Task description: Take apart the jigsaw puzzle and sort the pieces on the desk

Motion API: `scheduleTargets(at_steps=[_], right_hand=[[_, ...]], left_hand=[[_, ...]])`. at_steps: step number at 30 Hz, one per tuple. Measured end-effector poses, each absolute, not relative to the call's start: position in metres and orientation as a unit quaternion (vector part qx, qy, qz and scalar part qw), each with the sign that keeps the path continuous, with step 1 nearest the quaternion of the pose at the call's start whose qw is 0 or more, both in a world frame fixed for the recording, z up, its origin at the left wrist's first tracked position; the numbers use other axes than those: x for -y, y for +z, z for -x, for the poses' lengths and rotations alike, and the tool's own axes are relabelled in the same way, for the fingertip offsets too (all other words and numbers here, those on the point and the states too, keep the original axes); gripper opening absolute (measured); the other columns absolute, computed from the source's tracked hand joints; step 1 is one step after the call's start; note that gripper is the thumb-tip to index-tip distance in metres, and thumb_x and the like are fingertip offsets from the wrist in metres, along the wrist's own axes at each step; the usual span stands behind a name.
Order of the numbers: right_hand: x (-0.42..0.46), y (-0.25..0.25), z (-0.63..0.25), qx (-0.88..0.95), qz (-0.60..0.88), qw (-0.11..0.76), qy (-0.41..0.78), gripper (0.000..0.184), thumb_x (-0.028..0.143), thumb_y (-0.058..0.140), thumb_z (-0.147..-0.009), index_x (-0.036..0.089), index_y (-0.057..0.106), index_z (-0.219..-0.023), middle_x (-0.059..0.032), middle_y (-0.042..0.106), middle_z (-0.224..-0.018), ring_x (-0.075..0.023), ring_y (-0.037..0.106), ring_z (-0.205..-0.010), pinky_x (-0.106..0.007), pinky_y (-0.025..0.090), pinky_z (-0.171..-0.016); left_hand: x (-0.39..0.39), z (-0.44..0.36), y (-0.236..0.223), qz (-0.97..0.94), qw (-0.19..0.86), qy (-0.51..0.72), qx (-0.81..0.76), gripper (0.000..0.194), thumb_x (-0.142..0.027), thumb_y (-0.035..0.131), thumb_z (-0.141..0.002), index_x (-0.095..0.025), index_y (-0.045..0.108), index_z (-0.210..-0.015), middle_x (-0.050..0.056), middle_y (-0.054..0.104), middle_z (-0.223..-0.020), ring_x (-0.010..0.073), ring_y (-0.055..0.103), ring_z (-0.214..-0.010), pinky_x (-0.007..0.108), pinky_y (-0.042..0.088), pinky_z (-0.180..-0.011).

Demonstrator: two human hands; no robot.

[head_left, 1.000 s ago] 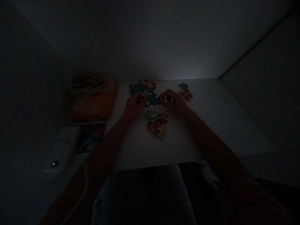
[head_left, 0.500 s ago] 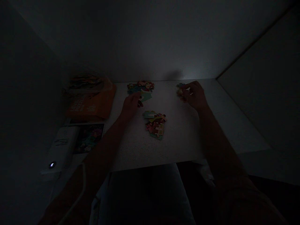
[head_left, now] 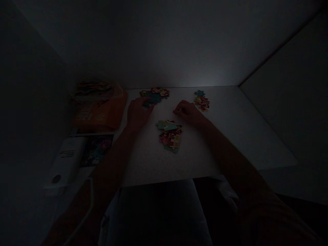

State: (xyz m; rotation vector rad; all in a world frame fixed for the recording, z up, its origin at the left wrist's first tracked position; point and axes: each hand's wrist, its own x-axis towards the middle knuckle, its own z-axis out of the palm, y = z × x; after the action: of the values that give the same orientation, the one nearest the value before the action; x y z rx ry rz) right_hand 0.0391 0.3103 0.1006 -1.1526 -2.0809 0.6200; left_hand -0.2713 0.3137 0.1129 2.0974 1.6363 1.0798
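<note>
The light is very dim. My left hand [head_left: 139, 111] is at the front left edge of a pile of jigsaw puzzle pieces [head_left: 155, 97] near the wall, its thumb and fingers apart. My right hand [head_left: 189, 112] hovers over the table between the piles, fingers curled and tips together; whether a piece is in them is hidden. Just in front of both hands lies a middle pile of puzzle pieces [head_left: 171, 138], with a mint-green piece [head_left: 170, 126] on top. Beyond the right hand is a smaller group of pieces [head_left: 202, 103].
At the left stands an orange puzzle bag [head_left: 99, 114] with a clear upper part. Nearer are a dark floral picture [head_left: 98, 150] and a white box-like device [head_left: 68, 155]. The pale table [head_left: 238, 136] meets a wall at the back; its front edge is above my lap.
My right hand has left the right group and moved left. A mint-green piece from the far left pile now lies on the middle pile. My left hand has opened slightly. The device's light went dark.
</note>
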Motion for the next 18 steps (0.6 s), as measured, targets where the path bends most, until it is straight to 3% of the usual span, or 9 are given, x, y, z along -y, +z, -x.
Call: scheduleTargets(at_steps=[2, 5, 8, 12, 14, 18], right_hand=[[-0.315, 0.096, -0.043, 0.784, 0.465, 0.342, 0.229, 0.039, 0.061, 0.073, -0.107, 0.024, 0.074, -0.095, -0.0068, 0.074, -0.103, -0.0181, 0.057, -0.074, -0.04, 0.047, -0.081], [-0.319, 0.092, -0.043, 0.773, 0.472, 0.354, 0.234, 0.04, 0.063, 0.071, -0.106, 0.024, 0.073, -0.096, -0.0069, 0.074, -0.097, -0.0204, 0.057, -0.076, -0.039, 0.047, -0.078], [-0.319, 0.092, -0.04, 0.757, 0.489, 0.369, 0.227, 0.044, 0.067, 0.07, -0.105, 0.025, 0.072, -0.095, -0.0082, 0.075, -0.095, -0.0226, 0.058, -0.079, -0.039, 0.047, -0.077], [-0.318, 0.094, -0.035, 0.75, 0.503, 0.367, 0.222, 0.046, 0.071, 0.073, -0.1, 0.025, 0.073, -0.094, -0.0081, 0.075, -0.091, -0.0233, 0.059, -0.078, -0.04, 0.049, -0.078], [-0.317, 0.093, -0.033, 0.75, 0.507, 0.361, 0.223, 0.049, 0.073, 0.073, -0.099, 0.025, 0.073, -0.092, -0.0077, 0.074, -0.089, -0.0232, 0.06, -0.077, -0.04, 0.049, -0.078], [-0.318, 0.092, -0.031, 0.746, 0.521, 0.352, 0.219, 0.05, 0.075, 0.072, -0.098, 0.025, 0.071, -0.09, -0.0087, 0.075, -0.09, -0.024, 0.062, -0.078, -0.041, 0.05, -0.078]], left_hand=[[-0.317, 0.278, 0.11, -0.741, 0.093, 0.319, -0.584, 0.062, -0.042, 0.074, -0.104, -0.019, 0.073, -0.161, 0.018, 0.07, -0.164, 0.0406, 0.062, -0.154, 0.057, 0.045, -0.136], [-0.318, 0.28, 0.105, -0.75, 0.094, 0.256, -0.602, 0.074, -0.044, 0.067, -0.108, -0.02, 0.058, -0.178, 0.017, 0.053, -0.182, 0.0435, 0.047, -0.17, 0.062, 0.037, -0.141], [-0.317, 0.276, 0.103, -0.746, 0.094, 0.242, -0.614, 0.08, -0.051, 0.065, -0.111, -0.019, 0.051, -0.183, 0.019, 0.048, -0.186, 0.0444, 0.043, -0.173, 0.063, 0.035, -0.141], [-0.321, 0.266, 0.108, -0.746, 0.081, 0.234, -0.619, 0.096, -0.06, 0.075, -0.107, -0.017, 0.042, -0.187, 0.024, 0.046, -0.185, 0.0471, 0.042, -0.173, 0.062, 0.036, -0.14], [-0.328, 0.26, 0.113, -0.757, 0.073, 0.225, -0.609, 0.098, -0.06, 0.078, -0.105, -0.016, 0.045, -0.186, 0.024, 0.048, -0.184, 0.047, 0.046, -0.169, 0.059, 0.039, -0.137], [-0.346, 0.249, 0.123, -0.784, 0.04, 0.197, -0.587, 0.067, -0.055, 0.072, -0.112, -0.014, 0.072, -0.164, 0.023, 0.067, -0.167, 0.0434, 0.065, -0.149, 0.053, 0.049, -0.127]])
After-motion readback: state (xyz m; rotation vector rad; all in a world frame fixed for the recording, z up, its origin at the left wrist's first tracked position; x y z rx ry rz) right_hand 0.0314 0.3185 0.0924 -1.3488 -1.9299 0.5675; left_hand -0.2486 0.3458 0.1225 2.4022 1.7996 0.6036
